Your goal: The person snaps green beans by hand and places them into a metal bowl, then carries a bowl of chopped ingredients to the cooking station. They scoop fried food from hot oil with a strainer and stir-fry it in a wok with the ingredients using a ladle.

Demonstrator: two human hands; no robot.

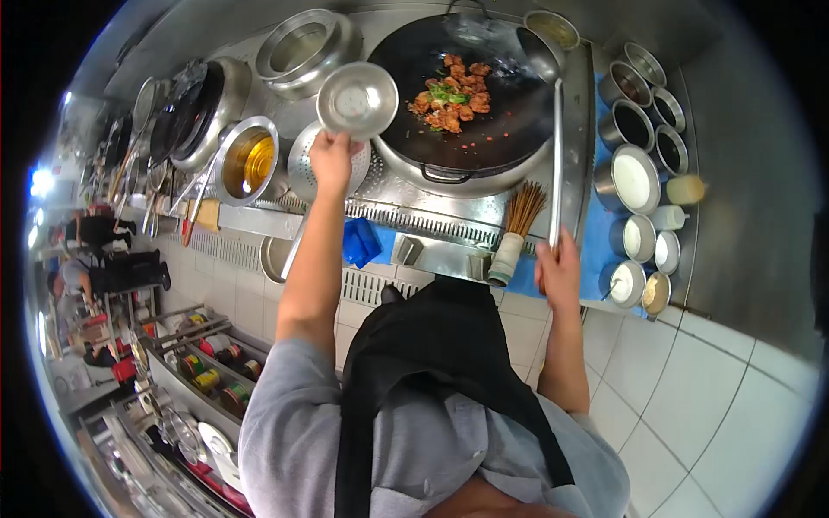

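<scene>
My left hand (335, 160) grips the near rim of a metal bowl (357, 102), tilted beside the wok. Only a little residue shows inside the bowl. In my right hand (558, 269) is the long handle of a wok ladle (540, 56), whose bowl rests over the wok's far right rim. Browned chunks of food (466, 97) with chopped green pieces lie in the middle of the black wok (509, 142). A perforated strainer (304, 164) is partly hidden beneath my left hand and the bowl.
Several containers of sauces and powders, among them a tin of white powder (635, 180), line the right side. A bamboo brush (518, 224) lies at the counter's front edge, near a blue cloth (359, 242). At left stands a pot of oil (257, 164). Other people (99, 269) are at far left.
</scene>
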